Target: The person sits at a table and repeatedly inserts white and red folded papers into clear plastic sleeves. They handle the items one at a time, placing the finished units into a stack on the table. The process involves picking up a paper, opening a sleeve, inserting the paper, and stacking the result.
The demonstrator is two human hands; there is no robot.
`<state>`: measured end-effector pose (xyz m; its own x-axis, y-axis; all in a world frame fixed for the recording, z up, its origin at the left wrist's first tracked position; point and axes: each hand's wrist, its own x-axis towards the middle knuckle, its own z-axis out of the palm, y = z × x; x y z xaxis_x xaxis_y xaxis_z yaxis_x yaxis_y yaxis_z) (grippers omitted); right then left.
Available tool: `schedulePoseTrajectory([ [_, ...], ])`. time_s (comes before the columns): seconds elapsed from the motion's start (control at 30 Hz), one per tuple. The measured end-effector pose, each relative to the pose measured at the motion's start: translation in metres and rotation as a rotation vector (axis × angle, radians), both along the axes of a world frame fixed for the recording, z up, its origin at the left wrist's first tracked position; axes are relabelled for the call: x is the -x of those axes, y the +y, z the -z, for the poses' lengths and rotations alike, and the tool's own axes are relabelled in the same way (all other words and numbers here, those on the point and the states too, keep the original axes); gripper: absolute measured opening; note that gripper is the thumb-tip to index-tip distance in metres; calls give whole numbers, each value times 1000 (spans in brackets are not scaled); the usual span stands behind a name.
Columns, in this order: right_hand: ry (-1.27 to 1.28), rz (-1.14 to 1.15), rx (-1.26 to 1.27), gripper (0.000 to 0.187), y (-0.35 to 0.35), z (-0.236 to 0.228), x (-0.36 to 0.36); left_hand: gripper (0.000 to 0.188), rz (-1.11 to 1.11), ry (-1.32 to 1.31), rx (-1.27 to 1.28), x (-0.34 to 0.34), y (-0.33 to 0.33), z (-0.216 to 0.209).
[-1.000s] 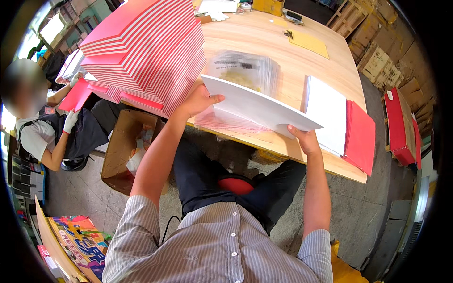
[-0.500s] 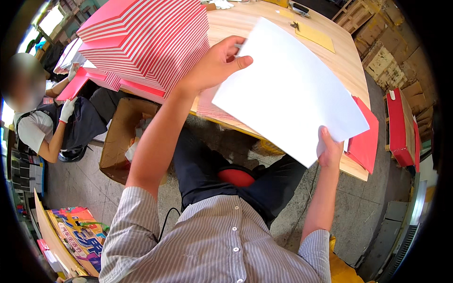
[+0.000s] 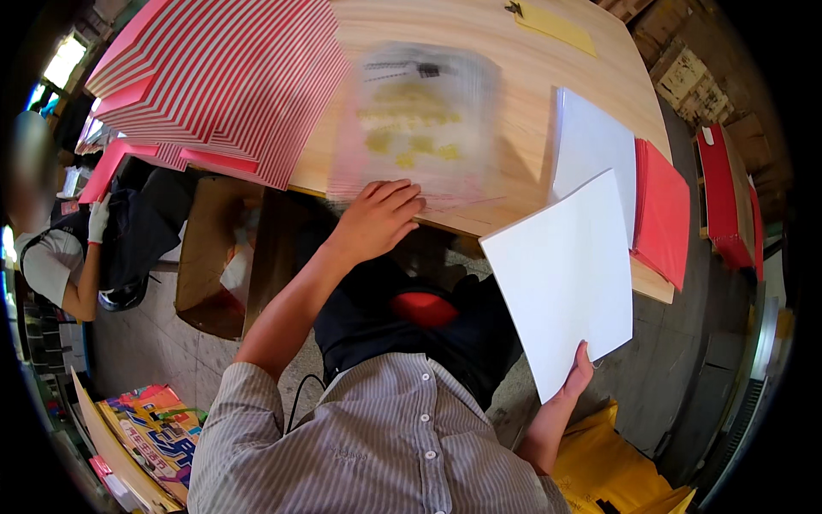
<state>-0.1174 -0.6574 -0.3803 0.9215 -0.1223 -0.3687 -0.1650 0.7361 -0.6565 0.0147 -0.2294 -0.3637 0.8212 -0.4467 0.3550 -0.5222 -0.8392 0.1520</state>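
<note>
My right hand (image 3: 578, 377) grips a lower edge of a stiff white paper sheet (image 3: 565, 274), thumb on top. The sheet is held tilted in front of the table's right part; whether it is one sheet or several I cannot tell. My left hand (image 3: 385, 214) is at the table's near edge with nothing seen in it, fingers stretched out. Its fingertips are by the near end of a pile of clear plastic bags (image 3: 432, 94) with yellow print. White sheets (image 3: 591, 146) lie on the table behind the held one, beside red sheets (image 3: 659, 210).
A tall pile of red-and-white layered sheets (image 3: 231, 77) rises on the table's left. Below it stands an open cardboard box (image 3: 205, 265). A yellow clipboard (image 3: 556, 30) lies at the back. On the left a gloved co-worker handles a red sheet (image 3: 103, 171).
My left hand has let go of the white sheet and moved down to the plastic bags. My right hand has drawn the sheet lower, uncovering the bags and the white sheets on the table.
</note>
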Motion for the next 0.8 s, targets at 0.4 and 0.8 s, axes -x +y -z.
schedulePoseTrajectory([
  [0.4, 79, -34, 109, 64, 1, 6, 24, 22, 9, 16, 161, 5, -4, -16],
  [0.8, 97, -4, 342, 64, 5, -9, 22, 25, -84, -3, -43, -21, -6, -7],
])
